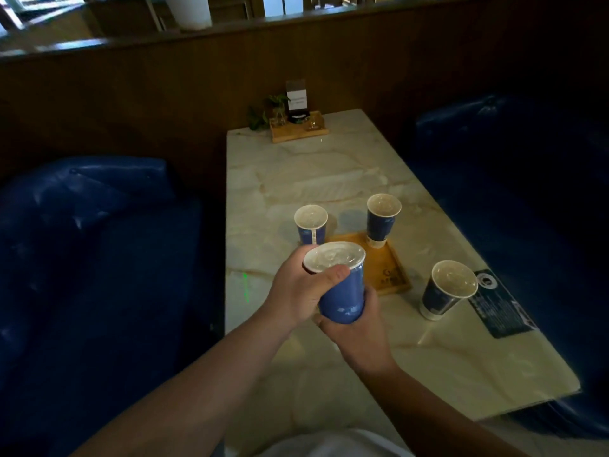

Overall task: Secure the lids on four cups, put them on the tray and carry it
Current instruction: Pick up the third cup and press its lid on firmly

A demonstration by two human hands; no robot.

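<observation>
Both hands grip one blue cup [342,291] above the table's near left edge: the left hand [296,288] wraps its upper wall with the thumb on the clear lid [333,257], the right hand [359,328] cradles its base. Two lidded cups [311,225] stand at the wooden tray's [389,272] far corners, and a fourth cup [445,291] stands on the marble table [296,166] toward its right edge, beside a dark card [504,305].

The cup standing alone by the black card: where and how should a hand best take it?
Grip the lone cup around its upper wall, just under the lid rim, probably coming from its near right side. It stands upright and flares toward the top, so fingers seat under the rim; that side faces bare table.
</observation>
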